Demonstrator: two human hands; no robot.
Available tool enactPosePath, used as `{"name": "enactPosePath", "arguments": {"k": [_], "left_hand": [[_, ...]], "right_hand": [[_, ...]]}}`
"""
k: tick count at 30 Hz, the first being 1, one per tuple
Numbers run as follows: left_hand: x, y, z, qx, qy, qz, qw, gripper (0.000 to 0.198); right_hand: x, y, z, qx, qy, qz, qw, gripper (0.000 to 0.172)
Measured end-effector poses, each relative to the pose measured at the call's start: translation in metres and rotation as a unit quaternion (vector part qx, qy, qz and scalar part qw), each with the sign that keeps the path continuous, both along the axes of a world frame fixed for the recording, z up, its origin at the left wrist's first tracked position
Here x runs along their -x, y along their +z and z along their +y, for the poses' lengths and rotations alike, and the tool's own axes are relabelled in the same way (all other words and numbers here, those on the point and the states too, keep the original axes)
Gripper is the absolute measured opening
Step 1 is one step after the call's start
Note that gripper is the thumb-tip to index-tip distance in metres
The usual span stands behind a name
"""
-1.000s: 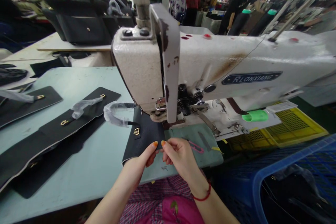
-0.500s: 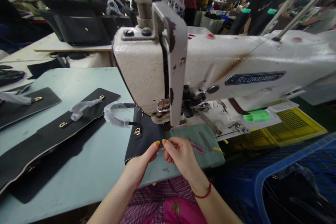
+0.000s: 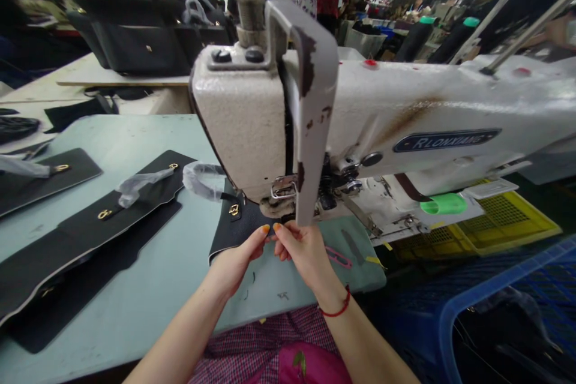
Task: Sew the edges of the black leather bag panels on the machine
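Observation:
A black leather bag panel [image 3: 229, 229] lies under the head of the white sewing machine [image 3: 243, 108]. On it sit a gold buckle [image 3: 234, 210] and a handle [image 3: 198, 181] wrapped in clear plastic. My left hand [image 3: 240, 255] pinches the panel's near right corner between thumb and fingers. Close beside it my right hand [image 3: 303, 252] is closed in a pinch at the same edge, just below the presser foot area. The two thumb tips almost meet. The needle is hidden behind the machine's head and guard.
More black panels [image 3: 90, 228] with plastic-wrapped handles lie on the pale green table [image 3: 148, 294] at left. Pink thread snips [image 3: 338, 257] are right of my hands. A blue crate [image 3: 443, 318] stands at lower right, a yellow crate [image 3: 517, 219] behind it. Finished black bags [image 3: 139, 42] stand at back left.
Both hands have moved forward, closer to the machine's head, and the panel has slid forward with them. Dark thread bits now show on the table below my left hand.

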State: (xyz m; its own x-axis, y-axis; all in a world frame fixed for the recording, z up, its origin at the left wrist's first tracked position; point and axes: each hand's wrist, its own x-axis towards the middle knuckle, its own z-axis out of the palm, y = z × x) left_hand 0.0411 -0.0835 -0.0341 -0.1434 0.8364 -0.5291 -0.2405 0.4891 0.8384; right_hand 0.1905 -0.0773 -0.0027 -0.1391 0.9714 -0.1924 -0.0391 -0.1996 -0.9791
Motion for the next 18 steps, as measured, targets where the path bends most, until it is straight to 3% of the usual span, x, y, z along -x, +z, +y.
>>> {"name": "enactPosePath", "arguments": {"k": [5,10,18], "left_hand": [[0.003,0.002,0.012,-0.012,-0.015,0.011,1.000,0.044],[0.003,0.005,0.020,-0.033,-0.020,-0.001,0.999,0.041],[0.002,0.002,0.027,-0.073,-0.024,-0.008,0.997,0.034]], "right_hand": [[0.001,-0.004,0.004,-0.016,-0.002,0.002,1.000,0.038],[-0.003,-0.015,-0.009,-0.004,0.005,0.005,1.000,0.038],[-0.008,-0.072,-0.037,0.055,0.025,-0.047,0.997,0.038]]}}
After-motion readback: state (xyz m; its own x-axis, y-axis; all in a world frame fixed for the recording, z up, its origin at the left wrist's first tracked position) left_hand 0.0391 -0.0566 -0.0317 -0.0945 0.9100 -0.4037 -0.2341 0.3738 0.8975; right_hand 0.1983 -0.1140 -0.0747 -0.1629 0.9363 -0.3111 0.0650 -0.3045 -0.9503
